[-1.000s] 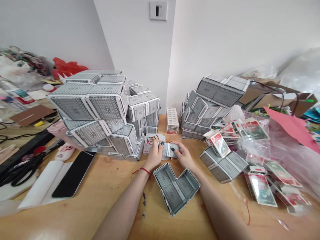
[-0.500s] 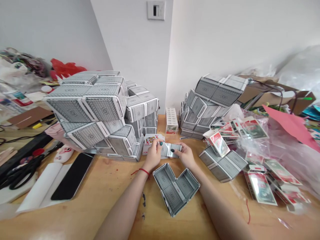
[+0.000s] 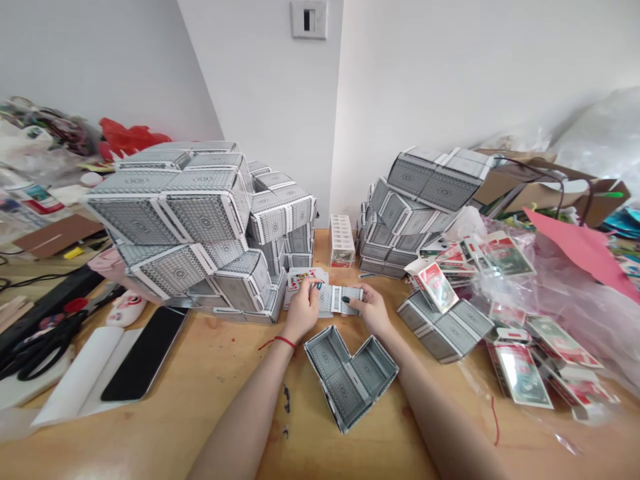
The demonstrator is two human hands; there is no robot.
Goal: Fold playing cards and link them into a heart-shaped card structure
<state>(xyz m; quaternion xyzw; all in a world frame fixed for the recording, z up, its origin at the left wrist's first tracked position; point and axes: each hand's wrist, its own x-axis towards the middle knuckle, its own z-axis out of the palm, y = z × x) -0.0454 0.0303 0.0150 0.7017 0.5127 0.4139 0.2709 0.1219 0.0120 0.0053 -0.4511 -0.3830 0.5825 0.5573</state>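
Grey-backed playing cards [image 3: 331, 299] are held between my two hands, above the table. My left hand [image 3: 304, 307] pinches the left end with the thumb on top. At the right end my right hand [image 3: 371, 308] grips the cards, its thumb lying across a card back. Several face-up playing cards [image 3: 295, 277] lie on the table just behind my left hand. Between my forearms sits an open, L-shaped box made of cards [image 3: 350, 380], hollow side up. The undersides of the held cards are hidden.
Stacks of card-built boxes stand at the left [image 3: 200, 207] and right [image 3: 425, 200]. A wrapped pack of card decks [image 3: 342, 241] is at the back. Rightward lie a folded card box [image 3: 445, 327] and opened card cartons [image 3: 520, 373]. A phone [image 3: 145, 353] and scissors [image 3: 55, 340] lie left.
Both hands keep hold of the cards. The cards have tilted slightly, so more of their grey backs shows with less glare. The view has shifted a little.
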